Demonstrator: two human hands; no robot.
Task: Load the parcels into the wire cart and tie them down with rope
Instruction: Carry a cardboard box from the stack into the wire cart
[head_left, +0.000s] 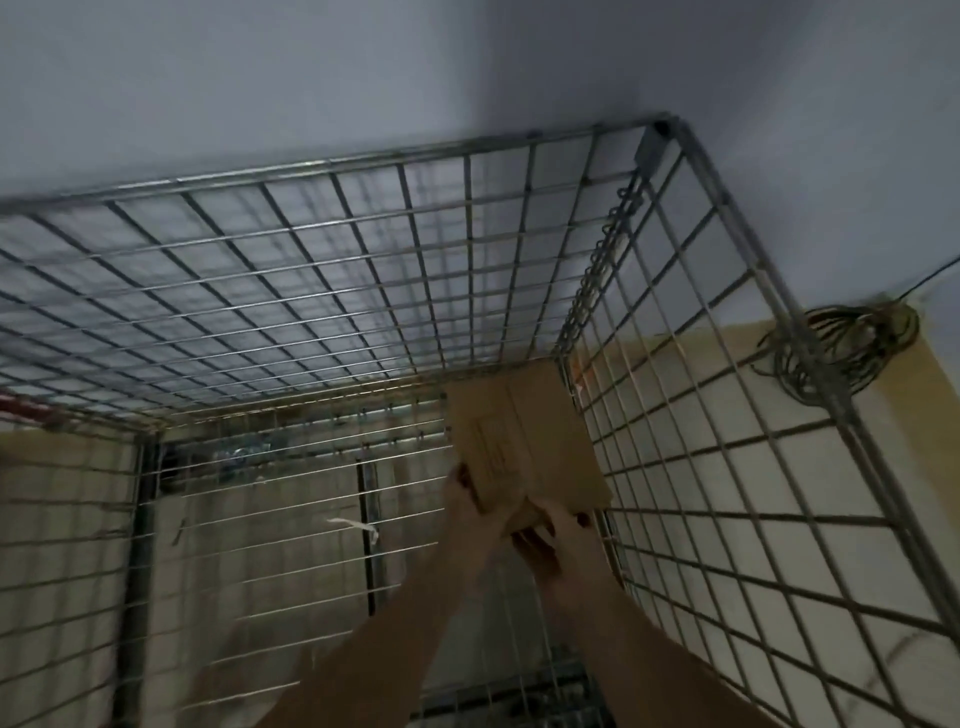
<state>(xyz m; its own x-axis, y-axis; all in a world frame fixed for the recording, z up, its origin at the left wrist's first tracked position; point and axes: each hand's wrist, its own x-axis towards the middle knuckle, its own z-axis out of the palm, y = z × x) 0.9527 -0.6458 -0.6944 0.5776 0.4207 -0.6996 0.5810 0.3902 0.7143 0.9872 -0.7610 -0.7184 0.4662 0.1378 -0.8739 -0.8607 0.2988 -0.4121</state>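
Note:
A brown cardboard parcel (524, 436) sits low inside the wire cart (322, 166), pushed into its far right corner against the mesh walls. Both my arms reach down into the cart. My left hand (465, 493) grips the parcel's near left edge. My right hand (556, 535) holds its near end from below, fingers curled under it. A coil of greenish rope (841, 348) lies on the floor outside the cart, beyond its right wall.
The cart's mesh walls enclose the space on the left, far and right sides. Its wire floor (270, 519) shows pale tiles beneath and a small white scrap (356, 526). A grey wall stands behind the cart.

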